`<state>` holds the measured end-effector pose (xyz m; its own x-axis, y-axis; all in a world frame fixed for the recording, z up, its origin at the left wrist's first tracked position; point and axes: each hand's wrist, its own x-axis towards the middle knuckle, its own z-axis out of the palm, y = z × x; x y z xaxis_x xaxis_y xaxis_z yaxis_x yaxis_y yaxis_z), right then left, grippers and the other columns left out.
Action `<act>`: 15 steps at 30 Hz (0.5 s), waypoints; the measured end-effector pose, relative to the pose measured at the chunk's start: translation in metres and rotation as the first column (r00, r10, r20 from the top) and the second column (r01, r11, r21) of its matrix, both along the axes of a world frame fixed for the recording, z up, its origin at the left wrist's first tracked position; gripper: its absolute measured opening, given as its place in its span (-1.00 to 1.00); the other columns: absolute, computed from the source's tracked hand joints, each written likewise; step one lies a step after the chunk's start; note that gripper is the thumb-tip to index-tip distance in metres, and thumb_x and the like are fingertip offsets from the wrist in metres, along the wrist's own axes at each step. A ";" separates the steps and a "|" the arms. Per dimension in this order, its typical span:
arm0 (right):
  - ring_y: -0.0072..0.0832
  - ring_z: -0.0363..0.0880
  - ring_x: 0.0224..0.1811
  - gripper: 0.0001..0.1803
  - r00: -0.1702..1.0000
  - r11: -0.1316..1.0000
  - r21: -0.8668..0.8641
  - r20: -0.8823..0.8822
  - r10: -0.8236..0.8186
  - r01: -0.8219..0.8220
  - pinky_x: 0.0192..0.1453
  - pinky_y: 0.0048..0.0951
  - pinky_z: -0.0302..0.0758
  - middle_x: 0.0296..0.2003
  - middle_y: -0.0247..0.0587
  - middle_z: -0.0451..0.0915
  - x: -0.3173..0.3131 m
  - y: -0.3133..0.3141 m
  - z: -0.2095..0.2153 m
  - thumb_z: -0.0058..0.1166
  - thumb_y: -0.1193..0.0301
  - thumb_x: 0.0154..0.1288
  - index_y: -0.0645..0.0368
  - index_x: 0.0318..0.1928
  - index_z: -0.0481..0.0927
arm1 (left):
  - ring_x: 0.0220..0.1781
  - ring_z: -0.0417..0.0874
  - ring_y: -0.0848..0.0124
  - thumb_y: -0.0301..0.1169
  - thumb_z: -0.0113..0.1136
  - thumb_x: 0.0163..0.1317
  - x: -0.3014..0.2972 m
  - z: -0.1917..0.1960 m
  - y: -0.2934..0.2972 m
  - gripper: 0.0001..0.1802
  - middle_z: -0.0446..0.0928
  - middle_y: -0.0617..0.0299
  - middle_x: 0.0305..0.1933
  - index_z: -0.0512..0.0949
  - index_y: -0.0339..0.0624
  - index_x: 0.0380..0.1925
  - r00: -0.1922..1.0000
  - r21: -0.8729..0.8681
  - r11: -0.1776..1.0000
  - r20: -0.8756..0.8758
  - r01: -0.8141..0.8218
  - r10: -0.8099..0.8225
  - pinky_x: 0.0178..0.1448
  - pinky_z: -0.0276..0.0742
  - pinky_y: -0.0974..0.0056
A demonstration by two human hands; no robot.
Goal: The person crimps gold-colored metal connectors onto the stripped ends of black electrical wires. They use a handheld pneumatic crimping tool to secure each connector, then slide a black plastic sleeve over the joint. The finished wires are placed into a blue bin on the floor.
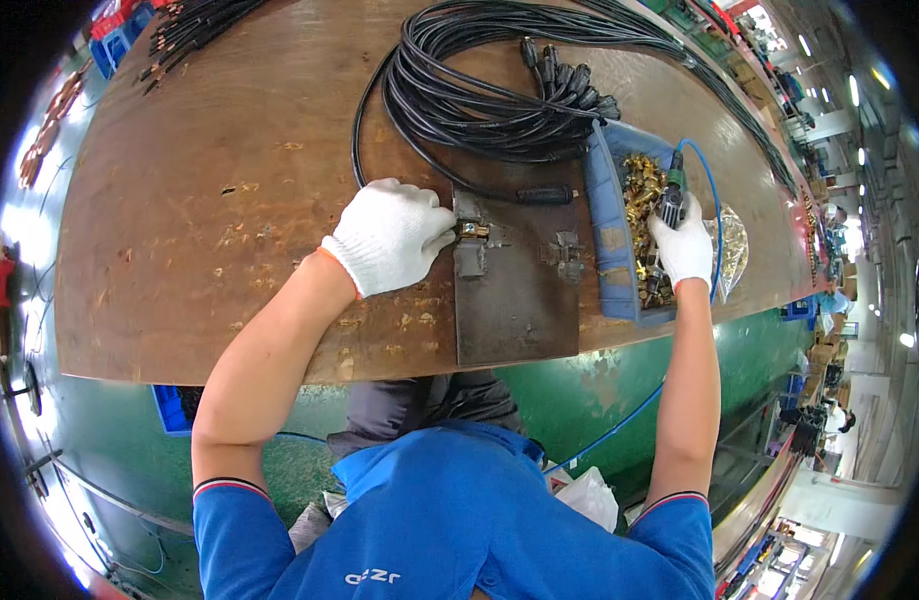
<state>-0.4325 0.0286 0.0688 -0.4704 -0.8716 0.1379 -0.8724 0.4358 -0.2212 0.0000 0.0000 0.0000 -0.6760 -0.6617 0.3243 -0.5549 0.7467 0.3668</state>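
My left hand (394,238), in a white glove, is closed at the left edge of a dark metal plate (519,320). Its fingertips pinch a black cable end with a brass fitting (471,230), beside a small metal block on the plate; the cable runs out of sight under the glove. My right hand (685,248), gloved too, wraps around a black and green air tool (671,195) with a blue hose (717,195). That hand is over a blue bin (611,200) of brass fittings (641,190). A black cable plug (545,195) lies across the plate's far end.
Coiled black cables (459,110) with several plugs fill the far middle of the wooden table (229,230). More black cables (194,30) lie at the far left. A clear bag (731,250) of small parts sits right of the bin. The table's near edge curves before me.
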 end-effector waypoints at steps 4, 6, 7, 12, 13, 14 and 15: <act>-0.40 0.68 -0.35 -0.27 0.935 0.945 -0.327 0.328 0.134 -0.020 -0.14 -0.32 0.65 -0.18 -0.16 0.74 -0.022 0.012 0.006 0.41 0.27 0.25 0.24 0.40 0.52 | -0.21 0.72 -0.01 -0.30 0.38 0.28 -0.005 0.001 0.001 -0.87 0.66 0.06 -0.35 0.74 -0.08 -0.30 0.999 -0.041 0.999 -0.045 0.011 -0.013 -0.04 0.61 -0.05; -0.39 0.63 -0.43 -0.48 0.658 0.887 -0.422 0.725 0.205 0.188 -0.27 -0.29 0.63 -0.24 -0.25 0.72 -0.036 0.015 0.015 0.38 0.30 0.27 0.16 0.21 0.62 | -0.23 0.71 -0.01 -0.32 0.38 0.27 -0.004 -0.001 0.000 -0.89 0.66 0.07 -0.35 0.73 -0.09 -0.31 0.999 -0.064 0.998 -0.037 0.023 -0.025 -0.05 0.61 -0.05; -0.36 0.62 -0.47 -0.61 0.411 0.847 -0.409 0.875 0.258 0.339 -0.32 -0.26 0.63 -0.28 -0.29 0.70 -0.039 0.019 0.026 0.36 0.32 0.28 0.11 0.08 0.66 | -0.23 0.71 -0.01 -0.32 0.39 0.27 -0.003 -0.002 0.001 -0.89 0.66 0.08 -0.35 0.73 -0.09 -0.31 0.999 -0.054 0.998 -0.035 0.018 -0.020 -0.06 0.61 -0.05; -0.21 0.74 -0.23 -0.70 -0.016 0.685 -0.617 0.738 0.674 0.387 -0.23 -0.12 0.71 -0.23 -0.08 0.71 0.079 0.009 0.069 0.15 0.26 0.40 0.16 0.01 0.65 | -0.24 0.72 0.01 -0.35 0.40 0.26 0.001 0.003 0.001 -0.88 0.67 0.10 -0.34 0.76 -0.11 -0.25 1.000 -0.040 0.999 -0.019 0.022 -0.023 -0.08 0.63 -0.03; -0.23 0.71 -0.27 -0.66 0.050 0.605 -0.664 0.691 0.721 0.439 -0.22 -0.07 0.69 -0.23 -0.09 0.70 0.099 -0.002 0.070 0.15 0.18 0.46 0.14 0.04 0.67 | -0.24 0.72 0.01 -0.35 0.40 0.27 0.001 0.004 0.000 -0.87 0.67 0.10 -0.33 0.77 -0.11 -0.24 0.999 -0.043 0.999 -0.017 0.027 -0.028 -0.08 0.63 -0.02; -0.25 0.70 -0.29 -0.63 -0.168 0.708 -0.660 0.691 0.703 0.252 -0.19 -0.07 0.68 -0.25 -0.14 0.69 0.109 0.003 0.068 0.17 0.12 0.49 0.14 0.04 0.66 | -0.23 0.73 0.01 -0.35 0.40 0.27 0.001 0.003 0.000 -0.87 0.68 0.10 -0.32 0.77 -0.11 -0.23 0.999 -0.040 0.999 -0.018 0.030 -0.031 -0.07 0.63 -0.02; -0.26 0.69 -0.30 -0.60 -0.001 0.641 -0.682 0.684 0.729 0.353 -0.17 -0.11 0.68 -0.27 -0.19 0.68 0.145 -0.005 0.065 0.18 0.09 0.49 0.15 0.07 0.66 | -0.22 0.73 0.01 -0.35 0.39 0.28 0.000 0.003 0.000 -0.86 0.68 0.10 -0.31 0.77 -0.11 -0.21 0.999 -0.037 0.999 -0.014 0.030 -0.031 -0.07 0.64 -0.02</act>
